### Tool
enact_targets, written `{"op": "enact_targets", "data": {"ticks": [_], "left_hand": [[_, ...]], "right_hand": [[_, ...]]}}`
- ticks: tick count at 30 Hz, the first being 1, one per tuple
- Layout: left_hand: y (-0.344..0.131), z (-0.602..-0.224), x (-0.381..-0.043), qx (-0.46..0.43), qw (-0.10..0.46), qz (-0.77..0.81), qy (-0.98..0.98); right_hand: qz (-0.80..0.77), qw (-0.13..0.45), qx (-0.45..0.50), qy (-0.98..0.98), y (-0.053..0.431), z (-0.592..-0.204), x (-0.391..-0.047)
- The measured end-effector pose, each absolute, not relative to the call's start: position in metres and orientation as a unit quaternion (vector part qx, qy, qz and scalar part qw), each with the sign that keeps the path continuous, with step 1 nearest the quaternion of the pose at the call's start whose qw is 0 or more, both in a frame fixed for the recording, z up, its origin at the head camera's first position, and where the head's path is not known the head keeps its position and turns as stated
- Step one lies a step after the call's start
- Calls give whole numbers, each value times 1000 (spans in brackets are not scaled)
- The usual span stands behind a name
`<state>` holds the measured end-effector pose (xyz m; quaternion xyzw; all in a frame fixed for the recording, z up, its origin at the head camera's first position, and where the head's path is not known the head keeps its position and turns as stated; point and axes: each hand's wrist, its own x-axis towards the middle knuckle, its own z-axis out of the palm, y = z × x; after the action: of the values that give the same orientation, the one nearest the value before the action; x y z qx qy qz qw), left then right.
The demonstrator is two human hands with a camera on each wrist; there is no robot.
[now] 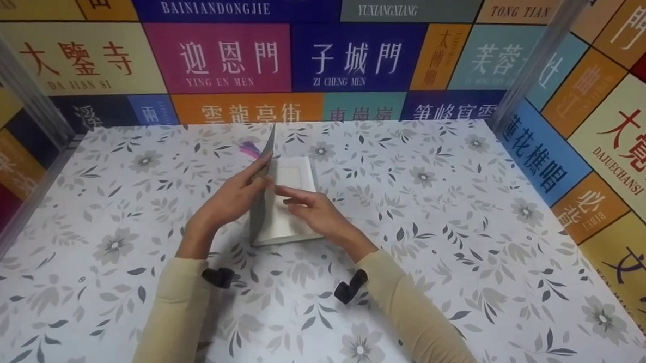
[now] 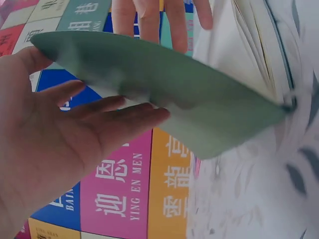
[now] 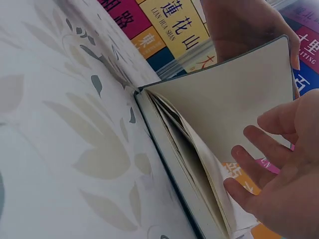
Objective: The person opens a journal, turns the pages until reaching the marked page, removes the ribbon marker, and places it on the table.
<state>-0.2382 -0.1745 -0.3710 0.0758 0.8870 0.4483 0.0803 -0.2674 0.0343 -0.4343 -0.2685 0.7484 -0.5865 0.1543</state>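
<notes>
A notebook [image 1: 291, 224] with a grey-green cover lies on the table, its front cover [image 2: 164, 84] raised nearly upright. My left hand [image 1: 232, 196] holds that cover at its free edge, the thumb hooked over the edge and the fingers stretched along the outer side. In the right wrist view the cover's pale inner face [image 3: 229, 94] shows, and the cream pages [image 3: 189, 149] stand slightly fanned beside the spine. Over the pages is my right hand [image 1: 319, 211], its fingers loosely extended toward the cover and holding nothing.
A small purple and pink item [image 1: 248, 148] shows behind the raised cover, partly hidden by it. The table [image 1: 434, 252] has a white cloth with grey leaves and flowers. Panels of coloured blocks with lettering [image 1: 230, 57] border the back and sides. Black devices [image 1: 219, 277] sit at both wrists.
</notes>
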Motion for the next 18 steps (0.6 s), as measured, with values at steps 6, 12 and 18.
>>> {"op": "enact_targets", "data": {"ticks": [6,12,18], "left_hand": [[-186,-364,-238,108,76,395,909],[-205,-347,-235,130,83,319,935],[-215,-328,-228,100,92,228,964]], "right_hand": [[-566,149,-265,766,37,-438,-268],[-524,156,-246,800,37,-440,-266],[-448,145,-284,835,38,-442,-263]]}}
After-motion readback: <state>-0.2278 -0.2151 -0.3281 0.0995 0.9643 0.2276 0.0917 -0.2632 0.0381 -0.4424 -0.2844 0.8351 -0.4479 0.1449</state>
